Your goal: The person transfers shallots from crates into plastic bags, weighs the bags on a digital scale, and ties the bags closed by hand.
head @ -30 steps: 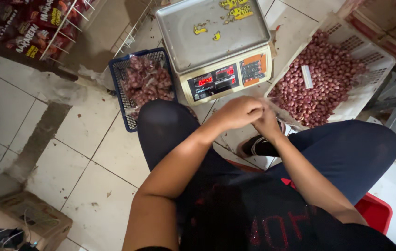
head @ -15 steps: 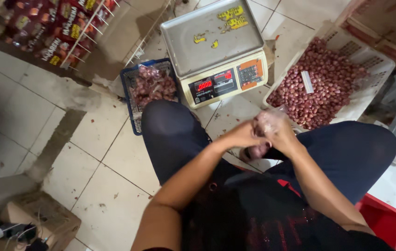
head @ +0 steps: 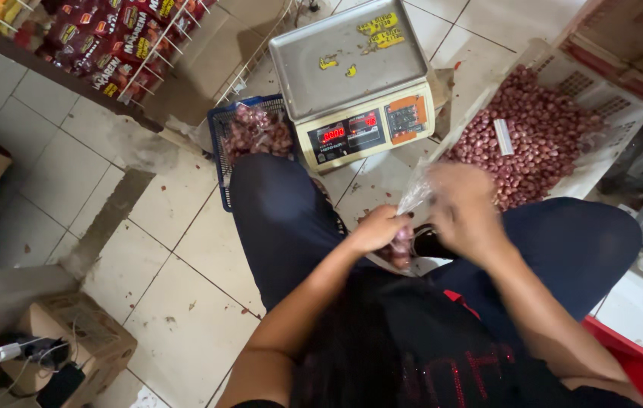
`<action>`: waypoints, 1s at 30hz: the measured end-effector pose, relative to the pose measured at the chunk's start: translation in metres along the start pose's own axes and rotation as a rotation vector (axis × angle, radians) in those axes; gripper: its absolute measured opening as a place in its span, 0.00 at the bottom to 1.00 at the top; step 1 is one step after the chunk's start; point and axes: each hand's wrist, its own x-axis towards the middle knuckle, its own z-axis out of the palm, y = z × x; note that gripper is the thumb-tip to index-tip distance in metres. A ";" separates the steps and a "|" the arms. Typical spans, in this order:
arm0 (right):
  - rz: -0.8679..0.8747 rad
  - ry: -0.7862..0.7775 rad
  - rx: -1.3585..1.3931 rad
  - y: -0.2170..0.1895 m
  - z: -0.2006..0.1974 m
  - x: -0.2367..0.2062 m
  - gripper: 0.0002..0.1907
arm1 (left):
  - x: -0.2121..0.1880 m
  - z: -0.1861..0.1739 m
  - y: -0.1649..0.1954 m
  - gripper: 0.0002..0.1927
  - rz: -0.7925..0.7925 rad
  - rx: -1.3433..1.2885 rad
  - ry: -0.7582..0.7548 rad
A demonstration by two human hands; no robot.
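Between my knees, my left hand (head: 379, 227) grips the lower part of a small clear plastic bag (head: 406, 227) filled with small red shallots. My right hand (head: 463, 205), blurred by motion, holds the bag's twisted top just above it. In front of my knees stands a digital weighing scale (head: 359, 75) with a bare steel pan and a lit red display. A white plastic crate (head: 608, 143) full of loose red shallots sits to the right of the scale.
A blue basket (head: 225, 151) with packed shallots stands left of the scale. A wire rack of red snack packets (head: 117, 41) is at top left. A cardboard box with chargers (head: 72, 347) lies at bottom left. A red stool (head: 631, 363) is under me on the tiled floor.
Both hands were clasped together low between my knees; now the right hand has lifted and pulled the bag's top up, while the left hand stays around the bag's body.
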 end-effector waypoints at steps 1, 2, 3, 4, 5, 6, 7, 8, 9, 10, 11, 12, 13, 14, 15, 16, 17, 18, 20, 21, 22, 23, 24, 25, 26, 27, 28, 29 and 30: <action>-0.068 -0.084 -0.058 -0.010 0.003 0.002 0.24 | -0.003 -0.005 0.004 0.16 -0.013 0.075 -0.009; -0.140 -0.168 -0.115 -0.018 0.007 0.002 0.27 | -0.004 -0.006 0.010 0.16 0.029 0.177 -0.001; -0.211 -0.251 -0.170 -0.022 0.011 -0.001 0.30 | -0.005 -0.006 0.016 0.15 0.069 0.281 0.008; -0.136 -0.325 -0.136 -0.022 0.013 -0.004 0.29 | -0.009 -0.006 0.022 0.15 0.107 0.383 0.015; -0.060 -0.399 -0.101 -0.017 0.016 -0.010 0.28 | -0.013 -0.005 0.028 0.16 0.059 0.438 0.016; 0.014 -0.471 -0.067 -0.010 0.019 -0.017 0.27 | -0.017 -0.007 0.034 0.16 0.012 0.493 0.018; 0.135 -0.541 -0.041 0.000 0.021 -0.024 0.20 | -0.021 -0.009 0.040 0.17 -0.033 0.548 0.022; 0.260 -0.612 -0.014 0.008 0.024 -0.035 0.14 | -0.025 -0.012 0.045 0.17 -0.012 0.595 0.033; 0.388 -0.684 0.014 0.017 0.025 -0.048 0.08 | -0.029 -0.014 0.049 0.17 0.008 0.641 0.040; 0.404 -0.703 0.158 0.027 0.025 -0.059 0.06 | -0.033 -0.017 0.052 0.18 0.028 0.687 0.048; 0.418 -0.717 0.303 0.037 0.027 -0.070 0.07 | -0.036 -0.020 0.054 0.16 0.026 0.613 0.009; 0.430 -0.727 0.447 0.048 0.026 -0.080 0.09 | -0.037 -0.022 0.056 0.15 0.026 0.540 -0.029; 0.561 -0.736 0.613 0.056 0.026 -0.089 0.10 | -0.037 -0.024 0.057 0.13 0.028 0.468 -0.068; 0.692 -0.739 0.779 0.064 0.028 -0.097 0.12 | -0.036 -0.025 0.060 0.12 0.085 0.395 -0.073; 0.821 -0.736 0.945 0.070 0.030 -0.103 0.15 | -0.034 -0.024 0.062 0.11 0.143 0.321 -0.077; 0.853 -0.642 0.987 0.075 0.031 -0.107 0.15 | -0.033 -0.023 0.064 0.10 0.201 0.247 -0.082; 0.885 -0.548 1.029 0.078 0.033 -0.110 0.15 | -0.033 -0.020 0.067 0.09 0.343 0.198 -0.029; 0.915 -0.453 1.070 0.080 0.035 -0.111 0.15 | -0.034 -0.018 0.070 0.09 0.484 0.147 0.024; 1.019 -0.314 1.088 0.079 0.041 -0.111 0.12 | -0.040 -0.012 0.077 0.07 0.650 0.325 0.278; 1.069 -0.244 1.094 0.076 0.044 -0.109 0.11 | -0.044 -0.007 0.079 0.05 0.664 0.554 0.479; 1.067 -0.228 1.118 0.071 0.047 -0.108 0.11 | -0.047 -0.004 0.082 0.04 0.668 0.783 0.681; 1.065 -0.212 1.141 0.065 0.051 -0.106 0.11 | -0.048 -0.002 0.084 0.04 0.580 0.739 0.666; 1.062 -0.193 1.165 0.059 0.055 -0.104 0.11 | -0.047 0.000 0.086 0.04 0.493 0.695 0.648; 1.082 -0.170 1.291 0.051 0.060 -0.102 0.10 | -0.044 0.002 0.086 0.05 0.407 0.651 0.629; 1.099 -0.145 1.417 0.044 0.063 -0.101 0.10 | -0.041 0.002 0.087 0.05 0.440 0.587 0.637; 1.112 -0.119 1.543 0.038 0.067 -0.100 0.09 | -0.037 0.002 0.087 0.06 0.472 0.523 0.645; 1.080 -0.126 1.710 0.030 0.071 -0.101 0.09 | -0.033 0.002 0.086 0.07 0.502 0.458 0.652; 1.042 -0.133 1.877 0.024 0.074 -0.102 0.09 | -0.029 0.003 0.086 0.08 0.505 0.191 0.498; 0.996 -0.142 2.044 0.020 0.077 -0.103 0.09 | -0.027 0.004 0.086 0.09 0.501 -0.073 0.341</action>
